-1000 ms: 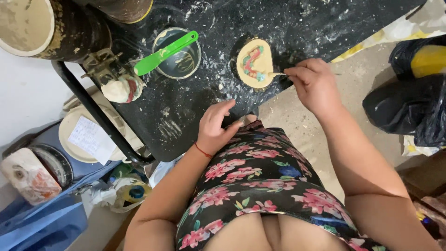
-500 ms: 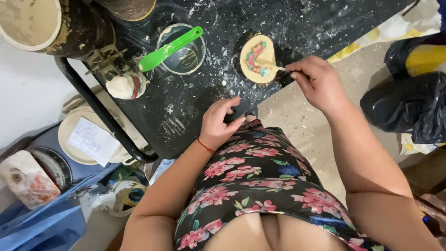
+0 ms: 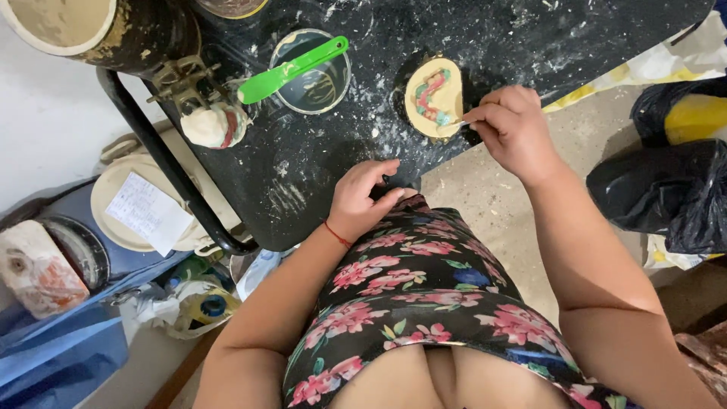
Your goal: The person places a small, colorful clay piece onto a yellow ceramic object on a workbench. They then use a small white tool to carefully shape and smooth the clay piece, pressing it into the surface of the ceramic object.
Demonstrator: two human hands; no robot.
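Observation:
On the black, dust-speckled table (image 3: 530,45) lies a round yellowish plaster mould (image 3: 433,97) with a curved pink and green imprint. My right hand (image 3: 515,129) pinches a thin tool whose tip touches the mould's near right edge. My left hand (image 3: 363,197) rests on the table's near edge, fingers curled, holding nothing; a red thread circles its wrist. Behind the left hand stands a round bowl (image 3: 312,74) with a green spatula (image 3: 291,70) lying across its rim.
A large dirty bucket (image 3: 98,30) stands at the table's far left, with a white lump (image 3: 214,123) beside it. Below the table on the left are a lidded container with a paper note (image 3: 140,204) and blue bins (image 3: 60,356). Black bags (image 3: 666,182) lie on the floor at right.
My right hand has drawn closer to the mould, so the tool tip now touches its edge. The left hand stays on the table edge.

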